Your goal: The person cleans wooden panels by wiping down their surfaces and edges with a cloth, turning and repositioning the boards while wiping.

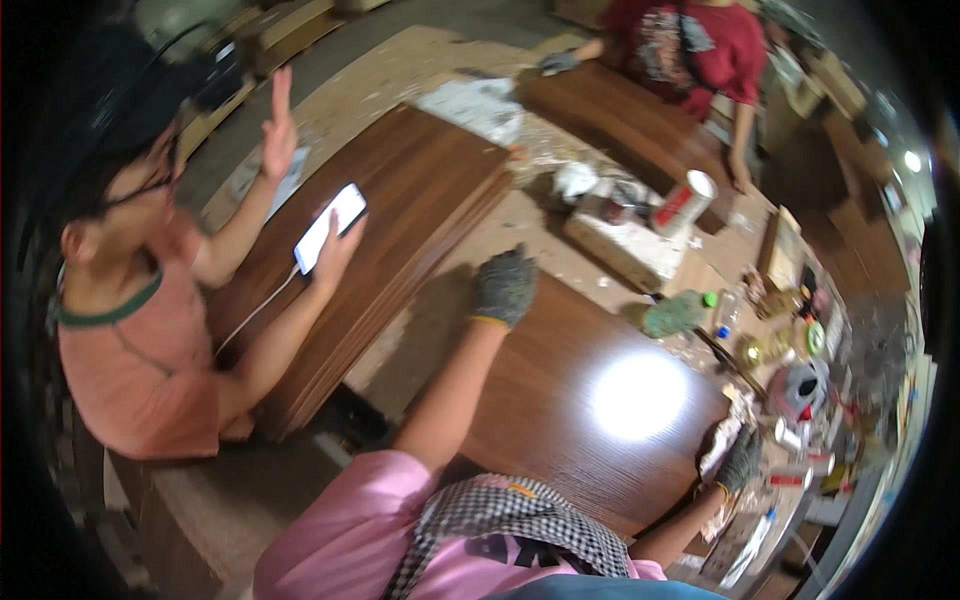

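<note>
A brown wood-grain panel (560,370) lies flat in front of me, a bright round light glare on its surface. My left hand (505,287), in a dark grey knit glove with a yellow cuff, is closed at the panel's far left corner, its fingers bent at the edge. My right hand (739,462), gloved the same way, is at the panel's right edge beside a crumpled pale sheet (722,436). Its fingers are blurred against the dark edge, so their grip is unclear.
Stacked brown panels (400,200) lie to the left, where a person holds a white-screened phone (330,228) with a cable. Across the table, a person in red touches another panel (620,115). A foam block (630,245), green bottle (675,314) and white-red can (684,202) stand rightward.
</note>
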